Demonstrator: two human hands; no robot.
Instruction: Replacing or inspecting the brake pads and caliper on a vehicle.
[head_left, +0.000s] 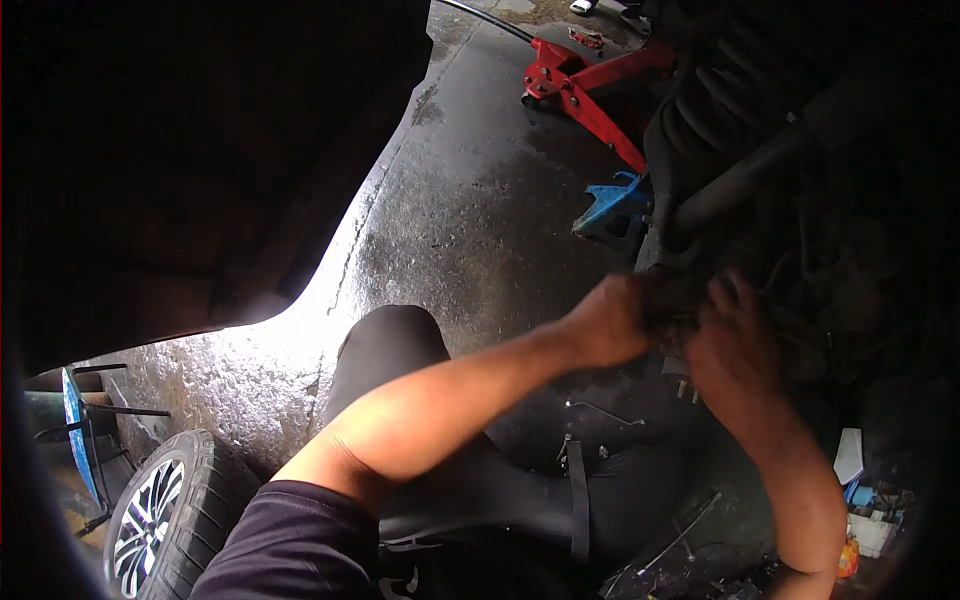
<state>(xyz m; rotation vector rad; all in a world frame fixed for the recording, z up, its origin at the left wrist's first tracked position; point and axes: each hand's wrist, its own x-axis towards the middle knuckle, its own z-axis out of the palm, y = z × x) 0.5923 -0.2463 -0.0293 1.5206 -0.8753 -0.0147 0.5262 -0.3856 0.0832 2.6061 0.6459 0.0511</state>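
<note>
Both my hands reach into the dark underside of a vehicle, at its suspension. My left hand (612, 318) is closed on a dark metal part (668, 300) below a thick tube (735, 185). On the other side of that part, my right hand (732, 342) has its fingers curled over it, slightly blurred. Shadow hides the part's exact kind. Two short brass-coloured pins or bolts (688, 390) show just under my right hand. A coil spring (705, 110) stands above, beside the tube.
A red floor jack (570, 85) and a blue jack stand (610, 205) stand beyond my hands. Dark bodywork (200, 150) hangs at the upper left. A wheel (165, 520) lies at the lower left. A thin bent rod (605, 412) and a long-handled tool (685, 535) lie nearby.
</note>
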